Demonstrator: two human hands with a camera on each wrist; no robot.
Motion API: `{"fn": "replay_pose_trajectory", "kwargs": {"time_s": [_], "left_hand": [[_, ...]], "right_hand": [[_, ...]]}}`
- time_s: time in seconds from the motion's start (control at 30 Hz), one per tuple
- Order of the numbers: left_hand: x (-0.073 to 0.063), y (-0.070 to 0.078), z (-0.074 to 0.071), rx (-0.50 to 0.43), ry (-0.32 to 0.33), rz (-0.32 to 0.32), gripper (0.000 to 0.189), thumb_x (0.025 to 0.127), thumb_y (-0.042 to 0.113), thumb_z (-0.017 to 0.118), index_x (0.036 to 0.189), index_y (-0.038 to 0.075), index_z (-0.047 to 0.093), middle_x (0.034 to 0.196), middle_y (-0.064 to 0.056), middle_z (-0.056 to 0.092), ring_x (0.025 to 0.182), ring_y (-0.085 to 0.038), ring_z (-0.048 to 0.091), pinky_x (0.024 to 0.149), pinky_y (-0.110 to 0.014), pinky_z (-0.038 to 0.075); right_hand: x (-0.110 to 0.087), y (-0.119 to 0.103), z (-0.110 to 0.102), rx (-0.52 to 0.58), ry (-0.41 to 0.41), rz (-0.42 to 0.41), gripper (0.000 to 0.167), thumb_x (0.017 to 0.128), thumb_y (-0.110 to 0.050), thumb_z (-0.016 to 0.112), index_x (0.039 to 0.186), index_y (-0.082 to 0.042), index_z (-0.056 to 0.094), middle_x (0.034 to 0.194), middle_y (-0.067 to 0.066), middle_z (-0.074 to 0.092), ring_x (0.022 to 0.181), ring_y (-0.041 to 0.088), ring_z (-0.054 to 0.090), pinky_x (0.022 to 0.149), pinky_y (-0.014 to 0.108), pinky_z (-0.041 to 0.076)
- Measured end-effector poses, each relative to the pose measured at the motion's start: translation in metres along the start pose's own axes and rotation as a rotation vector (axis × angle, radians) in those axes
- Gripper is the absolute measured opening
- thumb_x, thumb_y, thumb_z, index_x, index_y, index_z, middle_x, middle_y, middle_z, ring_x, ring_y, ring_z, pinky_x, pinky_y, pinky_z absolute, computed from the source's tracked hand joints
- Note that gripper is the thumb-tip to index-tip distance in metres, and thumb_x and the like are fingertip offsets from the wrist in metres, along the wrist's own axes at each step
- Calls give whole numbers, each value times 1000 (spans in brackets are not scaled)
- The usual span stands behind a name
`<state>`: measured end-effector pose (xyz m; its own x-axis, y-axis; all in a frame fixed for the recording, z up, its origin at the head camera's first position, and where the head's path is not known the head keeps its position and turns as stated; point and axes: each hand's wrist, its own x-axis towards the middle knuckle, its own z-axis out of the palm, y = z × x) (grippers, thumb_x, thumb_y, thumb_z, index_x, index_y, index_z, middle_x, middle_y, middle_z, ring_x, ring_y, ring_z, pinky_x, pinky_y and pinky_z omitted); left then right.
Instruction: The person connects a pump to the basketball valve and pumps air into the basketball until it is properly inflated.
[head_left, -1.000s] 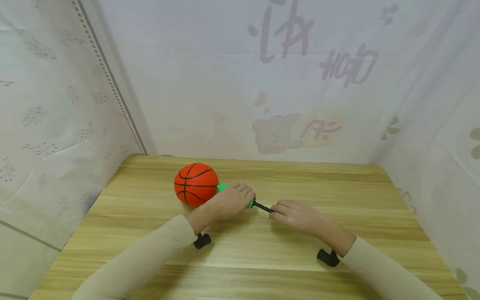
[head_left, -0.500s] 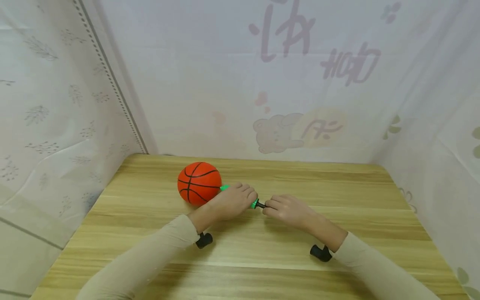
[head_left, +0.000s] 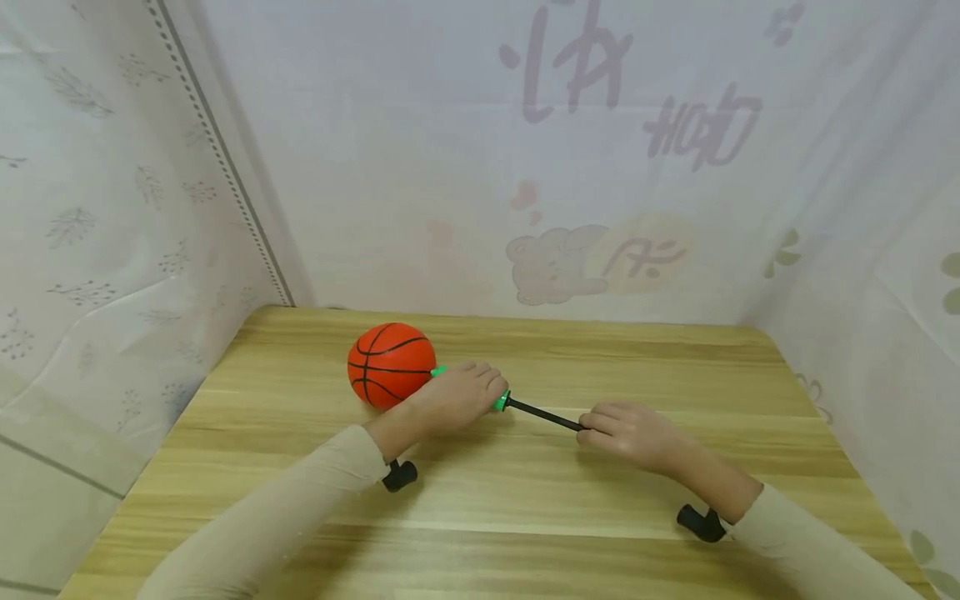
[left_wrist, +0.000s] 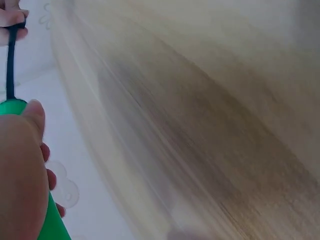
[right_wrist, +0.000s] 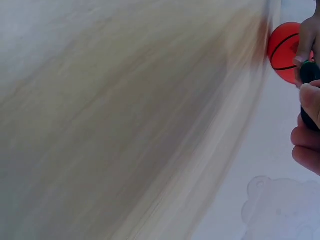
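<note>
An orange basketball [head_left: 391, 365] with black lines sits at the back left of the table. My left hand [head_left: 463, 397] grips the green barrel of a hand pump [left_wrist: 52, 227], whose tip meets the ball's right side in the head view. Out of the barrel's other end runs a long black rod [head_left: 543, 413]. My right hand [head_left: 628, 433] holds the black handle at the rod's far end, fingers curled round it. In the right wrist view, thumb and fingers wrap this dark handle [right_wrist: 309, 114], with the ball beyond. Most of the barrel is hidden under my left hand.
The wood-grain table [head_left: 480, 508] has a patterned white curtain [head_left: 405, 167] along its back and sides. A black wrist mount [head_left: 400, 476] hangs below my left wrist, and another black mount [head_left: 702, 523] hangs below my right.
My right hand first pushed left, shortening the visible rod, then pulled back right, so that more rod shows now. The ball and left hand shifted slightly right, then back left.
</note>
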<state>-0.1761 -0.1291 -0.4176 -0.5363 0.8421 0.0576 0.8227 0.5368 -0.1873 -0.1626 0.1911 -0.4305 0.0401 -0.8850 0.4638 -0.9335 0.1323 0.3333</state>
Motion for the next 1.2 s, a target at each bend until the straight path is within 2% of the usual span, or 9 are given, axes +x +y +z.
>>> {"fn": "replay_pose_trajectory", "kwargs": {"time_s": [0.2,0.27,0.37,0.43,0.53,0.63,0.77,1.0,1.2], "left_hand": [[4,4,-1,-23,-15,-9,7,107,15,50,109,8,50,102,0,53,96,-15,52,89,-27,47],[5,5,0,-18,-22,-15,8,107,16,51,109,8,50,103,-1,54,96,-15,52,89,-27,47],[7,7,2,5,-31,-17,13,108,22,50,110,9,50,103,0,54,95,-14,53,88,-25,47],[8,8,3,25,-38,-12,17,109,26,48,110,9,51,103,0,55,95,-13,53,87,-24,47],[8,8,3,56,-48,-6,15,109,23,48,111,8,52,105,0,55,96,-13,52,88,-24,46],[6,7,2,67,-38,-5,10,108,17,50,111,8,53,108,-1,57,99,-14,53,90,-24,46],[4,5,1,25,-5,-6,12,108,20,50,110,9,53,106,0,57,96,-13,53,87,-25,46],[2,0,2,-15,14,4,12,108,21,50,110,9,52,103,0,54,95,-14,52,87,-26,48],[1,-2,2,-14,8,5,13,108,23,50,108,10,50,103,0,55,96,-14,52,88,-27,47]], "right_hand": [[15,2,8,-23,-32,-2,39,112,-8,29,101,-8,67,98,2,69,83,14,64,72,24,56],[25,4,13,-29,-49,5,43,113,-9,25,102,-8,66,98,2,68,84,14,64,72,23,55],[38,6,22,-31,-62,11,42,113,-10,26,102,-9,67,97,1,68,83,13,63,72,21,54],[46,8,28,-26,-71,17,34,112,-8,34,102,-9,67,97,0,67,83,12,63,72,20,53],[54,10,38,-24,-65,18,17,105,-3,52,102,-9,67,96,0,67,82,11,62,72,19,52],[59,10,42,-25,-53,17,13,101,0,57,101,-8,67,95,1,67,80,11,61,71,17,51],[53,10,37,-37,-33,-3,19,106,-3,49,100,-8,66,95,1,67,79,12,62,71,19,53],[21,3,10,-60,-6,-27,37,111,-5,32,98,-7,66,94,4,69,82,16,65,71,26,56],[1,1,-3,-73,-1,-38,41,110,-1,32,97,-5,70,95,7,71,82,18,67,72,28,58]]}}
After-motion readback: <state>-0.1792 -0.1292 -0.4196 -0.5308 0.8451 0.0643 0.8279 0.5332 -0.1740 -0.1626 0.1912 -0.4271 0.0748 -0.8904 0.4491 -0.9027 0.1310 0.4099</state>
